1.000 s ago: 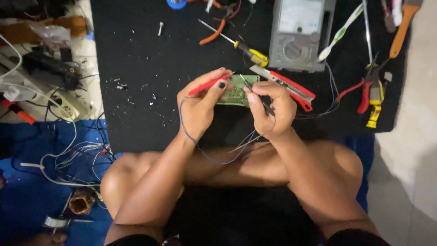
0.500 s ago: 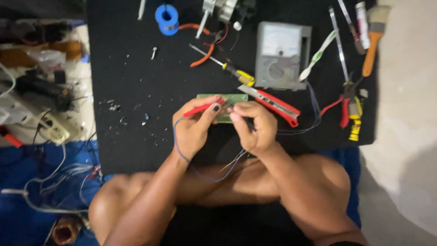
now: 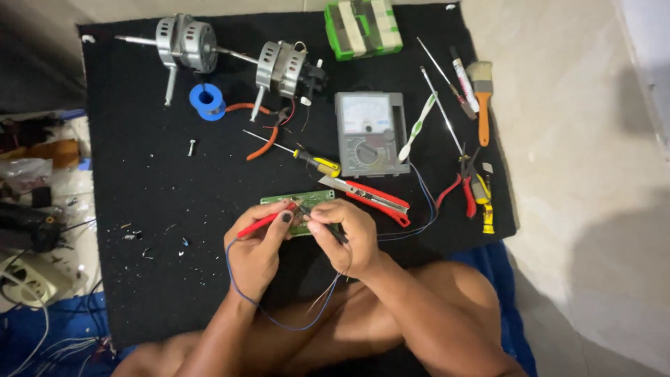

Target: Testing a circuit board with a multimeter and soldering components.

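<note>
A small green circuit board [image 3: 315,200] lies on a black mat [image 3: 153,188], partly hidden by both hands. My left hand [image 3: 257,250] grips a red test probe [image 3: 264,222] whose tip rests on the board. My right hand [image 3: 347,234] pinches a thin black probe [image 3: 328,227] at the board's near edge. Blue leads [image 3: 279,320] trail from the hands down over my legs. A grey analogue multimeter [image 3: 370,132] sits just beyond the board.
Two fan motors [image 3: 230,56], a blue solder spool [image 3: 208,100], orange pliers [image 3: 259,143], a yellow-handled screwdriver [image 3: 317,163], a red utility knife [image 3: 373,197], red cutters [image 3: 464,188], a brush [image 3: 481,98] and a green-white block [image 3: 363,26] lie on the mat. Cables clutter the left floor.
The view has tilted up and away, so the motors and far mat edge appear. Both hands stay on the board with their probes, shifting only slightly.
</note>
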